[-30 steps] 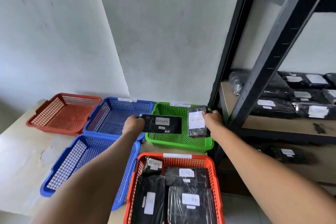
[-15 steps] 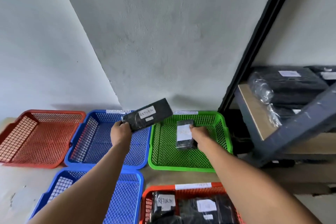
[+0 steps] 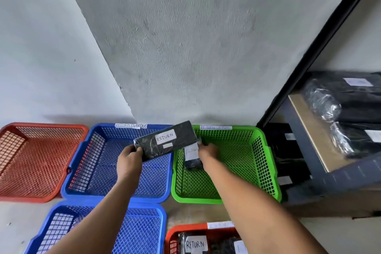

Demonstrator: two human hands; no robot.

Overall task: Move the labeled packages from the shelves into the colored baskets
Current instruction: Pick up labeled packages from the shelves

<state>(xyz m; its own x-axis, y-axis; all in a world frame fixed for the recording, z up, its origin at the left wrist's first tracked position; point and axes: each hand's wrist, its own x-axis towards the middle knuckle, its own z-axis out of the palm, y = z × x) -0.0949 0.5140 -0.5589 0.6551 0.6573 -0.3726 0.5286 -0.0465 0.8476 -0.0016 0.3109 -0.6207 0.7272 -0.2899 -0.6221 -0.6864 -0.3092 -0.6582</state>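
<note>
My left hand (image 3: pixel 129 158) grips one end of a flat black package (image 3: pixel 173 140) with a white RETURN label. It holds the package tilted in the air over the seam between the rear blue basket (image 3: pixel 115 197) and the green basket (image 3: pixel 266 156). My right hand (image 3: pixel 208 150) reaches into the green basket. Its fingers curl round the top of a smaller black package (image 3: pixel 192 164), which lies on the basket's mesh floor. The larger package partly covers the smaller one's white label. More black labelled packages (image 3: pixel 350 109) lie on the shelf at the right.
A red basket (image 3: pixel 41 199) stands at the far left and a second blue basket (image 3: pixel 99 206) in front of the rear one. A front red basket (image 3: pixel 175 231) holds several RETURN packages. The black shelf frame (image 3: pixel 309 53) and its wooden board (image 3: pixel 313 136) stand right of the green basket.
The view has closed in on the baskets. My right hand has lowered the small package onto the green basket's floor. My left hand has brought the larger package right, toward the green basket.
</note>
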